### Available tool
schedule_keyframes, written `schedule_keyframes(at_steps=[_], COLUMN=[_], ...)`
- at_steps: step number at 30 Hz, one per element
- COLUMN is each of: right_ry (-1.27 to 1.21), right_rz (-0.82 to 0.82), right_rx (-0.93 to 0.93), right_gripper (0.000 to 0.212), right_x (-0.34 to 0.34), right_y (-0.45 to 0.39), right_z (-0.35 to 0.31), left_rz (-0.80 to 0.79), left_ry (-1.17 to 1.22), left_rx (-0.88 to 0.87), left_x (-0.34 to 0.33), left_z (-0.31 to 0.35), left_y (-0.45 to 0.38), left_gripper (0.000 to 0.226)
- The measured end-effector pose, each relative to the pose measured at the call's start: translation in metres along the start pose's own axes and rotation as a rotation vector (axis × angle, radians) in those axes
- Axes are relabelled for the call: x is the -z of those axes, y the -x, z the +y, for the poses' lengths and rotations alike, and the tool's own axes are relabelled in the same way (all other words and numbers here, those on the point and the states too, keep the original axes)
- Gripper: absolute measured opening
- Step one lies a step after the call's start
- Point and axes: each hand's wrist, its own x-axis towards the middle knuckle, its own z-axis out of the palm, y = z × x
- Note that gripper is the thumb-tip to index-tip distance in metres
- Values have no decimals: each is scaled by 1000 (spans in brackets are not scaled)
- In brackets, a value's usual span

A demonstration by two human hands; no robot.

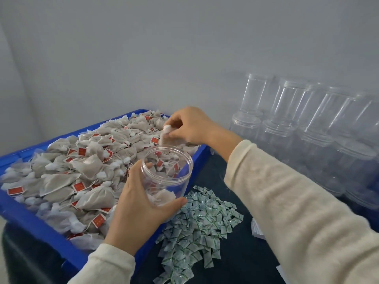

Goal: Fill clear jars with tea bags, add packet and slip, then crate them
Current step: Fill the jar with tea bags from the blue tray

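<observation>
My left hand (135,210) grips a clear open jar (170,173), tilted over the right edge of a blue crate (30,220) heaped with grey tea bags (67,175) that carry red tags. A tea bag lies at the bottom of the jar. My right hand (188,125) pinches one tea bag (165,133) by its white knotted top, just above and behind the jar's mouth. Small green-and-white packets (196,224) lie in a pile on the dark table right of the crate. White paper slips (257,229) show partly under my right sleeve.
Several empty clear jars (307,130), stacked upside down in two layers, stand at the right against the grey wall. The dark table (242,261) holds everything. More white paper (282,272) peeks out at the lower right.
</observation>
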Motion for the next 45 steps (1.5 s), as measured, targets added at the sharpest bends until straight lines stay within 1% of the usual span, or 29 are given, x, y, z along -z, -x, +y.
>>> schedule_keyframes(at_steps=[2, 4, 6, 9, 12, 15, 19, 22, 25, 27, 29, 32, 35, 36, 39, 42, 45], right_ry=[13, -10, -74, -215, -343, -401, -410, -366, -275, -187, -109, 95, 279, 321, 424, 509, 538], right_rz=[42, 109, 162, 192, 213, 182, 68, -20, -96, -128, -158, -180, -231, -250, -287, -317, -445], right_rx=[19, 39, 61, 91, 93, 87, 71, 42, 18, 18, 27, 84, 154, 166, 183, 228, 277], right_gripper=[26, 31, 31, 32, 29, 19, 10, 12, 22, 22, 20, 18, 13, 16, 20, 14, 13], right_x=[17, 34, 51, 72, 86, 88, 74, 55, 34, 23, 17, 13, 4, -1, -10, -11, -7], right_y=[3, 7, 12, 20, 29, 37, 47, 51, 54, 56, 56, 54, 49, 46, 38, 32, 32], right_z=[-10, -21, -32, -47, -55, -58, -58, -55, -52, -50, -51, -57, -64, -65, -69, -73, -74], left_rz=[2, -4, -6, -11, -9, -13, -9, -4, 0, 11, 13, 3, 2, 6, 40, 56, 53], left_ry=[-11, -10, -3, 1, 3, -24, -10, 4, 22, 26, 35, 49, 48, 62, 78, 94, 61], left_rx=[8, 22, 37, 68, 53, 33, 40, 43, 63, 72, 83, 112, 105, 111, 128, 133, 110], left_x=[0, 0, 0, 1, 0, 0, -1, -1, -1, -1, -2, -2, -2, -3, -3, -2, -2], left_z=[1, 1, 0, 1, 2, 3, 3, 4, 5, 5, 4, 3, 3, 3, 3, 2, 0], left_y=[0, 0, 1, 1, 0, -1, -1, 0, 0, 0, 0, 0, 0, -1, -2, -3, -3], left_gripper=[92, 94, 104, 117, 108, 103, 108, 105, 100, 99, 104, 113, 112, 113, 112, 102, 100])
